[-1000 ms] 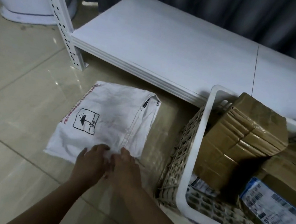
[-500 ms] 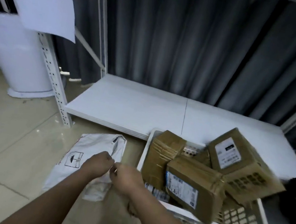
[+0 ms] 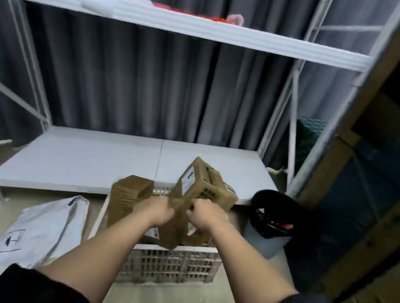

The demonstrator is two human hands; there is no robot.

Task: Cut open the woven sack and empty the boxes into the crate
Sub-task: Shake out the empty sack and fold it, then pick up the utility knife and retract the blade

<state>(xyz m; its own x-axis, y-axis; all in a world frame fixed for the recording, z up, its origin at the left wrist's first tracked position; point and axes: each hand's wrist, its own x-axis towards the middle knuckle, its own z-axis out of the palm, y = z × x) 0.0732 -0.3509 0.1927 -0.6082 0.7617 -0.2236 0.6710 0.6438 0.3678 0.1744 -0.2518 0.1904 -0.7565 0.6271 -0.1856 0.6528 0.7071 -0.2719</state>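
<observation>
The white woven sack [image 3: 38, 229] lies flat and empty on the floor, left of the white slatted crate [image 3: 168, 264]. Several taped brown boxes fill the crate: one stands at the left [image 3: 130, 193], one with a label tilts high at the back [image 3: 202, 187], and one leans in the middle [image 3: 173, 226]. My left hand [image 3: 154, 211] and my right hand [image 3: 207, 214] hover close together in front of the boxes. Both have curled fingers, and I see nothing held in them. The fingertips are hidden.
A white low shelf board [image 3: 91, 160] runs behind the crate, and an upper shelf [image 3: 209, 33] carries red and green bags. A black-lined bin [image 3: 271, 219] stands right of the crate. Stacked cartons [image 3: 371, 250] fill the right side. Grey curtains hang behind.
My view has risen and swung right, from the sack onto the crate. Both hands have left the sack and come up over the boxes.
</observation>
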